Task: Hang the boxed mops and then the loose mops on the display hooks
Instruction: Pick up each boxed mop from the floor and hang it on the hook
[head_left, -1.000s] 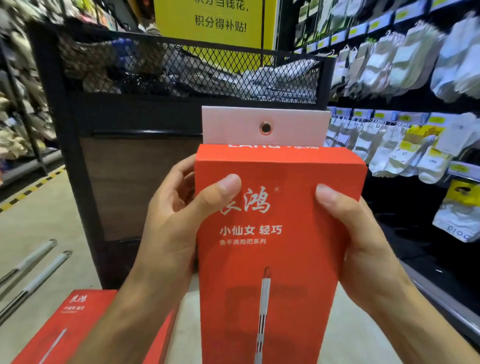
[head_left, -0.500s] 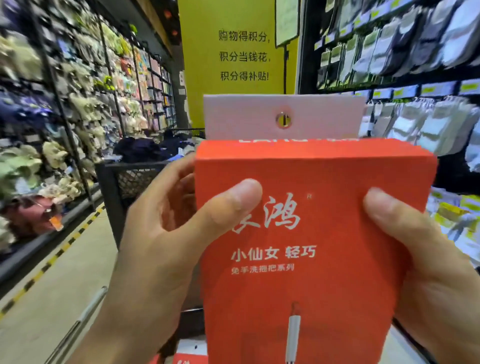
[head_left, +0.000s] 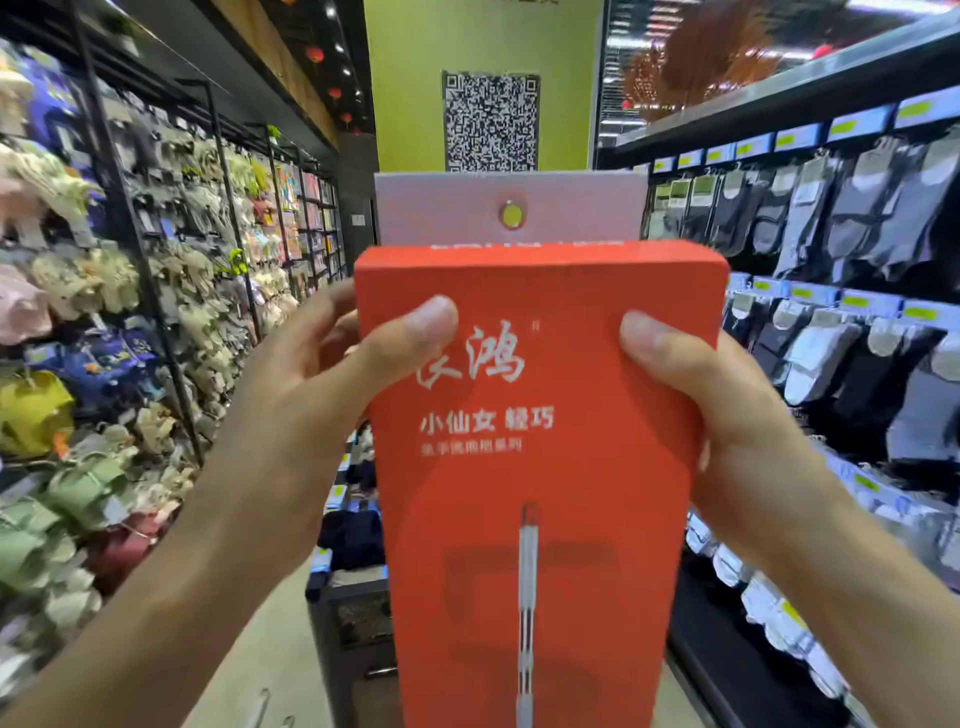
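My left thumb (head_left: 410, 332): pressed flat on the front face of the red mop box (head_left: 540, 467), near its upper left corner; my other left fingers wrap behind the box's left edge.
My right thumb (head_left: 654, 338): pressed on the front face near the upper right edge, the rest of those fingers hidden behind the box.
My left hand (head_left: 311, 395): closed around the box's left side, forearm rising from the lower left.
My right hand (head_left: 748, 441): closed around the box's right side, forearm rising from the lower right.
Box: upright at the centre of my view, held between both hands; smooth matte red cardboard, a tall rectangle, white characters printed on the front above a picture of a thin mop handle.
Hang tab (head_left: 511, 208): pale flat card standing up from the box's top, with one round metal-rimmed hole in the middle.
Change from half a second ago: my grip is the same, but the box is raised higher, and a QR code (head_left: 491, 122) on the yellow-green pillar (head_left: 405, 83) now shows above the tab.
Left: racks of soft goods (head_left: 104, 312).
Right: shelves of hanging socks (head_left: 857, 218).
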